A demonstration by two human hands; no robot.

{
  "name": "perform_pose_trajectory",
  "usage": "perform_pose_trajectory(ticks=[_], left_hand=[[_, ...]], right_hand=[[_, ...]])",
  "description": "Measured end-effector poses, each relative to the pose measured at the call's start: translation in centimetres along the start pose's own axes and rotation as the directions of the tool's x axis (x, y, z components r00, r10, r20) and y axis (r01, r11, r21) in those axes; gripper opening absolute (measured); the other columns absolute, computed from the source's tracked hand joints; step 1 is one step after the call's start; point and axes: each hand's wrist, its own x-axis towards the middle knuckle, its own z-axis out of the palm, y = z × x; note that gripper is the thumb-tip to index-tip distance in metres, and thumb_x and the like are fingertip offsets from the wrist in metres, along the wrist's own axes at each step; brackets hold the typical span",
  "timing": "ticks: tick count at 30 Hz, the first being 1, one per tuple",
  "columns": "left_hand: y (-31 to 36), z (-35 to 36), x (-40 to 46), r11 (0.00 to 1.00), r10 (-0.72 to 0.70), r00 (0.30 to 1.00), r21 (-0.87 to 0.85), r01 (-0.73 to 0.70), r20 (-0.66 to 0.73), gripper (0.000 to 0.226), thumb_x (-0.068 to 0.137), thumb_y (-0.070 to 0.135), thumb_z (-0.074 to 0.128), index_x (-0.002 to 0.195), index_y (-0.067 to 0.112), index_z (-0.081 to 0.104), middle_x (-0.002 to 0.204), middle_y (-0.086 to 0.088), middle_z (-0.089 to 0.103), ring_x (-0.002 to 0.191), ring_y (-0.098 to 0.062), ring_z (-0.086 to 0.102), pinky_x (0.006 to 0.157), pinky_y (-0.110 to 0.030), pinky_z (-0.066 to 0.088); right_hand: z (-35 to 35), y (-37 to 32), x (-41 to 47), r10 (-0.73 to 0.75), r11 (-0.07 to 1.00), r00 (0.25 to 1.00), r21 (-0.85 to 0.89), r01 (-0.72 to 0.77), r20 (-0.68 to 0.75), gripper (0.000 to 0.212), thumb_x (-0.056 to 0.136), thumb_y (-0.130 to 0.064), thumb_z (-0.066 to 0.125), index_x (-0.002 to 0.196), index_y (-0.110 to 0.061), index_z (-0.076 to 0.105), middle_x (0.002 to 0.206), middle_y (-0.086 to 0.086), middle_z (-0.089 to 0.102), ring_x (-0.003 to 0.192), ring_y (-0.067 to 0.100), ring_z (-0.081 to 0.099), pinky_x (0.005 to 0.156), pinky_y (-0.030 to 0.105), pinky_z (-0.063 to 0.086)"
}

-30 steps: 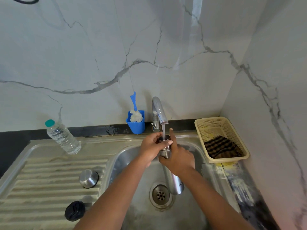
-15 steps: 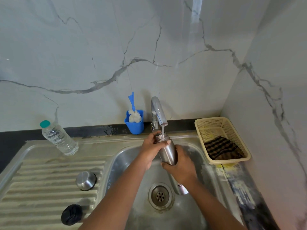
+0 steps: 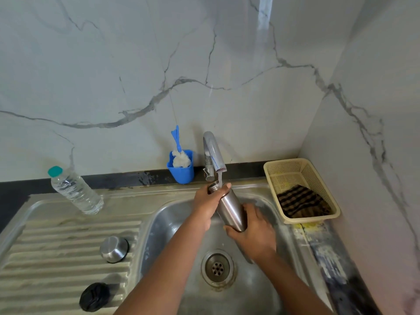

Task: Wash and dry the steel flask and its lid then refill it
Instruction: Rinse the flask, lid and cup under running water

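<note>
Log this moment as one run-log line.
step: rinsing | steel flask tilted under running tap | left hand grips neck | right hand grips base

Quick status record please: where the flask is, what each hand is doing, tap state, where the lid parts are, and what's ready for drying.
flask: steel flask tilted over the sink, mouth under the tap
left hand: left hand grips the neck
right hand: right hand grips the lower body
tap: water running onto the neck
lid parts: steel cap and black stopper on the drainboard, untouched
drying: checked cloth lies in the beige basket
refill source: plastic water bottle, capped
</note>
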Motion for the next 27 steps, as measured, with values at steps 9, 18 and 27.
perform_pose_trajectory(ticks=[9,18,27], left_hand=[[0.2,-1.8,-0.3,0.998,0.031,0.984,-0.051,-0.022,0.178,0.06,0.07,0.044,0.079,0.118,0.011,0.066,0.113,-0.011,0.073,0.109,-0.03,0.067,0.098,-0.047,0.051],[0.5,0.5,-0.6,0.997,0.004,1.0,-0.08,-0.003,0.007,0.043,0.077,0.027,0.083,0.115,0.016,0.067,0.111,-0.008,0.068,0.095,-0.022,0.066,0.078,-0.035,0.054],[3.4,0.3,-1.5,0.983,-0.184,0.979,0.009,0.183,0.09,0.023,0.084,0.019,0.071,0.103,0.008,0.069,0.111,-0.015,0.066,0.088,-0.027,0.061,0.07,-0.035,0.052]], right_hand=[[-1.6,2.1,1.4,-0.105,0.862,0.88,0.484,-0.151,0.463,0.061,0.076,-0.041,0.078,0.127,-0.038,0.045,0.112,-0.014,0.063,0.096,0.003,0.064,0.088,0.036,0.056],[1.0,1.8,-0.9,-0.067,0.997,0.977,-0.045,0.059,-0.203,0.073,0.056,-0.05,0.081,0.117,-0.025,0.051,0.106,-0.001,0.063,0.093,0.026,0.063,0.078,0.04,0.052],[0.3,2.4,-0.9,-0.113,0.991,0.97,0.047,0.126,-0.214,0.077,0.053,-0.038,0.087,0.12,-0.026,0.051,0.105,-0.001,0.064,0.092,0.025,0.063,0.074,0.038,0.054]])
